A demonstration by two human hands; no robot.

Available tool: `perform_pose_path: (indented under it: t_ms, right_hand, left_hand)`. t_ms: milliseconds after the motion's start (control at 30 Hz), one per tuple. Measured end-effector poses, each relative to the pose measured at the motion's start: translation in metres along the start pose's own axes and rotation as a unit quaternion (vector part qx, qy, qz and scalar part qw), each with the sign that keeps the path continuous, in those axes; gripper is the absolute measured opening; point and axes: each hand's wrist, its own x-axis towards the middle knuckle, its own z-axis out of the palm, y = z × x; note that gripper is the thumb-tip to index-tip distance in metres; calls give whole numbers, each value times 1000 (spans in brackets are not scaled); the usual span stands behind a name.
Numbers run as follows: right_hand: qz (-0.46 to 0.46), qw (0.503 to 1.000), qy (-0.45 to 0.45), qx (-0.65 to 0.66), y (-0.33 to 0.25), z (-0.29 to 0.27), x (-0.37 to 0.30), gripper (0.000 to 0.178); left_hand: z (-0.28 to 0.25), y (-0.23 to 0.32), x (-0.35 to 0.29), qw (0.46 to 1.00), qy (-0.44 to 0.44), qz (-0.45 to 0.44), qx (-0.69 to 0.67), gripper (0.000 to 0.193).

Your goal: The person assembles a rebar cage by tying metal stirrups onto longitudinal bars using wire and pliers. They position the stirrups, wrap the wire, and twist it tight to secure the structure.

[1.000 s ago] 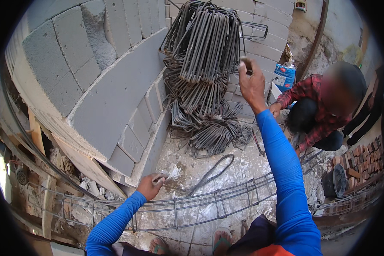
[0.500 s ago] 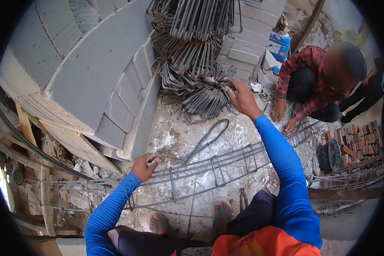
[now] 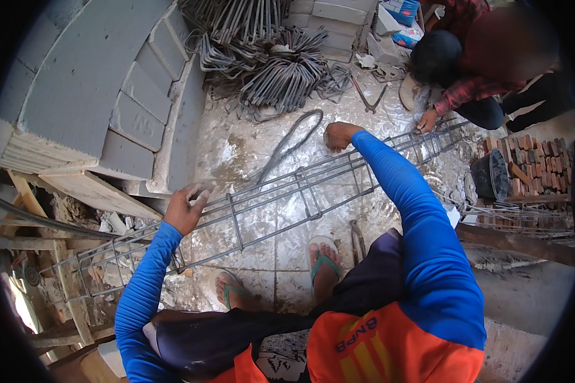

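Note:
A long rebar cage (image 3: 271, 235) of thin bars and square ties lies across the floor in front of me, slanting up to the right. Over its left part hovers my left hand (image 3: 184, 209), fingers loosely bent and thumb apart, with nothing visible in it. My right hand (image 3: 340, 136) is curled closed just beyond the cage's far side; whatever its fingers hold, if anything, is hidden. A looped bundle of wire (image 3: 292, 143) lies on the floor between and beyond my hands. A co-worker's hand (image 3: 427, 120) is at the cage's right end.
Bent rebar stirrups (image 3: 284, 80) are piled at the back, near long-handled pincers (image 3: 368, 96). Grey blocks (image 3: 137, 105) are stacked left. A black bucket (image 3: 490, 175) and bricks (image 3: 536, 166) stand right. Another hand tool (image 3: 358, 241) lies by my sandalled foot (image 3: 326, 268).
My right hand has drawn back from beside the stirrup pile toward the cage, and its fingers have curled. My left hand's fingers have loosened. The view has shifted, showing pincers beyond the cage.

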Motion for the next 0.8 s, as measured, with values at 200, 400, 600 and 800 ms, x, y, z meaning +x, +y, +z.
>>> perform_pose_path:
  t_ms: [200, 400, 600, 800]
  right_hand:
    - [-101, 989, 111, -10, -59, -16, 16, 22]
    - [-16, 969, 120, -217, -61, 8, 38, 30]
    - [87, 967, -11, -239, -23, 46, 45, 47]
    - [15, 970, 77, -229, 57, 38, 38, 34]
  left_hand:
    - [-4, 3, -9, 1000, 3, -15, 5, 26]
    - [-1, -1, -9, 999, 1, -32, 5, 29]
    - [-6, -4, -24, 999, 16, -46, -4, 30]
    - [12, -5, 4, 999, -4, -24, -46, 30]
